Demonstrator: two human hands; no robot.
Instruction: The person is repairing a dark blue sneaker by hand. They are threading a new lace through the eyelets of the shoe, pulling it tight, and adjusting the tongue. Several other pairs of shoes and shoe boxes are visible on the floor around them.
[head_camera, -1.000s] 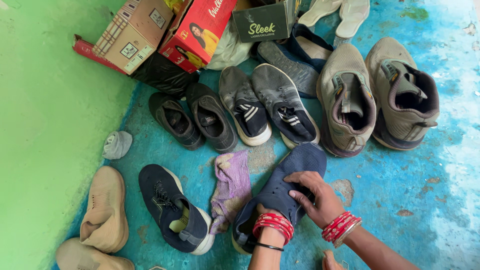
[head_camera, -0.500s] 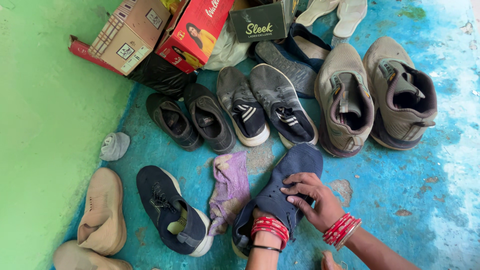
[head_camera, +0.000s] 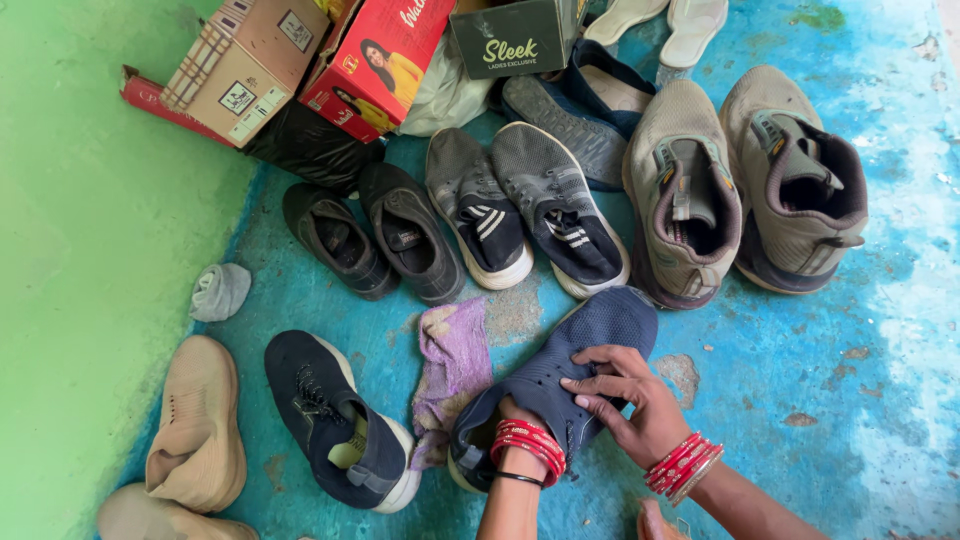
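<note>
We've got one head-worn view, looking steeply down and slightly forward from close above the blue floor (head_camera: 850, 330); no second view to overlap with.

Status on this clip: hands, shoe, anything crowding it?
Left hand inside navy shoe. Right hand flat on its upper. Purple cloth touching shoe's side.

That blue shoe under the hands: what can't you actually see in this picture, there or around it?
- Head view: the left hand is pushed inside the blue shoe, so its fingers are hidden.
- The right hand covers part of the shoe's upper.
- The beige shoe at bottom left is cut off by the frame's edge.
- The red box and the white sandals are cut off at the top.
</note>
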